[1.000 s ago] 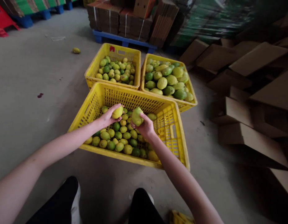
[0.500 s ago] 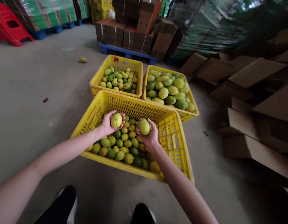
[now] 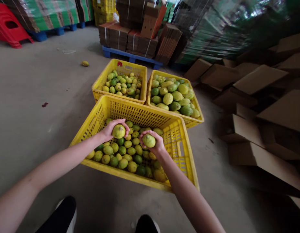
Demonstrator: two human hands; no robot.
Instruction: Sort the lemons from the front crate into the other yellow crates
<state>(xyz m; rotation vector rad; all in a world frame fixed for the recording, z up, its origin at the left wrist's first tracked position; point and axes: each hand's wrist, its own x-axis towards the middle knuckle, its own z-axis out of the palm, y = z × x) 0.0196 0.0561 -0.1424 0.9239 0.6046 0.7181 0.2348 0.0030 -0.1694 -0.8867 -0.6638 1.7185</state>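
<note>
My left hand (image 3: pixel 110 129) is closed round a yellow-green lemon (image 3: pixel 118 131), its fingers curled behind the fruit. In my right hand (image 3: pixel 157 142) I grip another lemon (image 3: pixel 148 140), greener, with one end facing me. Both hands are above the near yellow crate (image 3: pixel 137 181), apart from each other. Loose yellow and green lemons (image 3: pixel 128 157) cover much of that crate's bottom. Behind it stand two more yellow crates: the left one (image 3: pixel 98 92) holds smaller lemons (image 3: pixel 123 84), and the right one (image 3: pixel 198 116) is filled with larger lemons (image 3: pixel 177 95).
A single lemon (image 3: pixel 85 63) lies on the concrete floor at the left. Flattened cartons (image 3: pixel 142 45) are stacked on a blue pallet (image 3: pixel 132 57) behind the crates. Open cardboard boxes (image 3: pixel 259 79) crowd the right side. A red plastic stool (image 3: pixel 9 27) stands far left.
Both hands have lowered slightly and turned, each keeping its lemon. The lemon in my right hand now shows its end rather than its side. The view has shifted a little.
</note>
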